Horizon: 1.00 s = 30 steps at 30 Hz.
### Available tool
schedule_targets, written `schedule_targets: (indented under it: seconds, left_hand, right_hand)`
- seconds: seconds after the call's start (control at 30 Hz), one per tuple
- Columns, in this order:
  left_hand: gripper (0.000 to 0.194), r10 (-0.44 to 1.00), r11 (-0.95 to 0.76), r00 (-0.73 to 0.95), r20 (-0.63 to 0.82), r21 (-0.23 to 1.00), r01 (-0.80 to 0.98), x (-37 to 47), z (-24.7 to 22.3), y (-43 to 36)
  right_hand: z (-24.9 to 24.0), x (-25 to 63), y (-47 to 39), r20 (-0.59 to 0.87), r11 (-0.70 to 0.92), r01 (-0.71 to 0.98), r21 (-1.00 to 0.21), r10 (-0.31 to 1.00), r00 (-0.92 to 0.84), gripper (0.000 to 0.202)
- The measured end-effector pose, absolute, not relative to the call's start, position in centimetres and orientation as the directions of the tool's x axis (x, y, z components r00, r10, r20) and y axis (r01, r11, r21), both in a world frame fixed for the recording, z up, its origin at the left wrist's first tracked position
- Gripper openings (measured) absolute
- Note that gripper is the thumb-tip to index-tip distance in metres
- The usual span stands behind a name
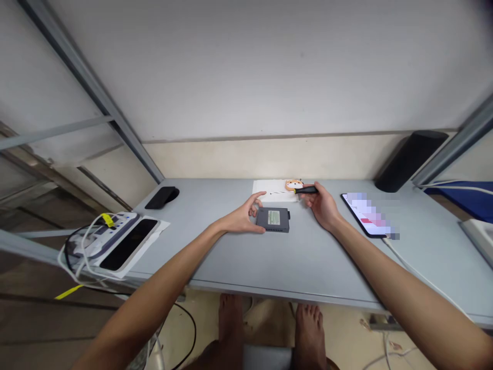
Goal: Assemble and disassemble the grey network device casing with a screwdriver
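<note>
A dark grey flat box (273,219) with a pale label lies at the middle of the grey table. My left hand (246,215) is at the box's left end, thumb along its near edge and fingers curved by its far left corner. Between the fingers of my right hand (321,204) is a screwdriver (305,190) with a black and yellow handle, its thin shaft pointing left. The shaft is over a white sheet (265,189) behind the box. An orange and white animal-face item (294,184) rests on that sheet, partly behind the screwdriver.
A lit phone (365,215) with a white cable lies on the right, before a black cylinder (410,160). At the left are a dark phone (130,244), a power strip (111,234) with tangled cables and a black item (162,197). The table's front edge (277,293) is above my feet.
</note>
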<state>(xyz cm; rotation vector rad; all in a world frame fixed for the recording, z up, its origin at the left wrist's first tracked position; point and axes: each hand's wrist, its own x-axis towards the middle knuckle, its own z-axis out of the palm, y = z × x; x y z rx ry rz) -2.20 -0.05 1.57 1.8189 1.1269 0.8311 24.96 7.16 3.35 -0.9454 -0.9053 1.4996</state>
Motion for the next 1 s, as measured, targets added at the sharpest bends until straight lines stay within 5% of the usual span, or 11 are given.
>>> schedule_targets:
  seconds: [0.43,0.77,1.0]
  left_hand:
    - [0.042,0.972,-0.233,0.126,0.196,0.835,0.499,-0.9,1.6,-1.1]
    - [0.066,0.981,-0.099,-0.092,0.168,0.854,0.51,0.0,1.3,0.1]
    - [0.065,0.979,-0.042,-0.158,0.13,0.883,0.468,0.0,0.3,0.7]
  right_hand:
    - [3.2,24.8,6.7,-0.002,-0.059,-0.346,-0.936,0.987,-0.163,0.037]
    - [3.3,24.5,6.2,0.041,-0.025,-0.314,-0.949,0.978,-0.203,0.042]
    - [3.8,24.0,5.2,0.068,-0.018,-0.32,-0.947,0.964,-0.256,0.041]
